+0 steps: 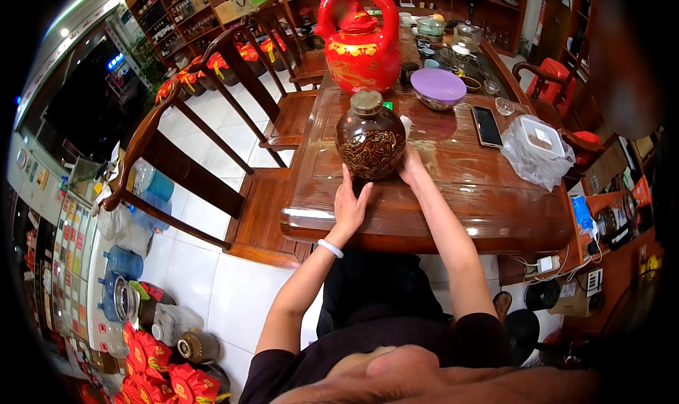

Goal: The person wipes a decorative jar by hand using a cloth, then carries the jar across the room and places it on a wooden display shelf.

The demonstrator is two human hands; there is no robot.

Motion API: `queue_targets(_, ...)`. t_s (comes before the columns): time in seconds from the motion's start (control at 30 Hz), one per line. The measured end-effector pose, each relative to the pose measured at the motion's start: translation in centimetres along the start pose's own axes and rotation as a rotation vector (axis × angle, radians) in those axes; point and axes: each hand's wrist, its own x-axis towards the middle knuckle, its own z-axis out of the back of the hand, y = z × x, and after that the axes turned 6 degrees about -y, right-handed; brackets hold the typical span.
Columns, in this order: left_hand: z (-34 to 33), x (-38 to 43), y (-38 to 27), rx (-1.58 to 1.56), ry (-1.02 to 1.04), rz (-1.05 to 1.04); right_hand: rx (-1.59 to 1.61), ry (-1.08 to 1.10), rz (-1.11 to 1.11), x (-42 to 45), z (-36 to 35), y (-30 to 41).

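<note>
A round brown glazed jar [371, 148] with a raised gold-toned pattern and a capped short neck stands upright near the front of the wooden table [451, 202]. My left hand [351, 205] rests against its lower left side, thumb spread from the fingers. On the jar's right side is my right hand [411, 162], its fingers partly hidden behind the curve. A piece of white tissue or cloth [406, 124] sticks up from that hand beside the jar. Just behind stands a large red teapot-shaped vessel [360, 59] with gold decoration and a tall looped handle.
A purple-covered bowl [438, 87], a phone [486, 126] and a plastic container in a clear bag [538, 144] lie to the right. Teaware [460, 54] fills the table's far end. Wooden chairs [196, 181] line the left side. Red-covered jars [154, 372] stand at lower left.
</note>
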Motion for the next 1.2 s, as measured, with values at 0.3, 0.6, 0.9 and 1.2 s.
queue_targets(0.3,0.2,-0.1,-0.9,0.041,0.021,0.023,-0.066,-0.079,0.183,-5.7,1.1,-5.2)
queue_targets(0.6,0.3,-0.5,-0.1,-0.008,-0.002,-0.041,0.006,-0.057,0.167,-9.9,-1.3,-6.5)
queue_targets(0.9,0.0,-0.1,0.0,0.048,0.007,-0.025,0.011,-0.127,0.251,-6.8,-0.9,-1.7)
queue_targets(1.2,1.5,0.2,-0.5,-0.045,0.081,0.004,0.009,0.030,0.010,-0.4,1.2,0.6)
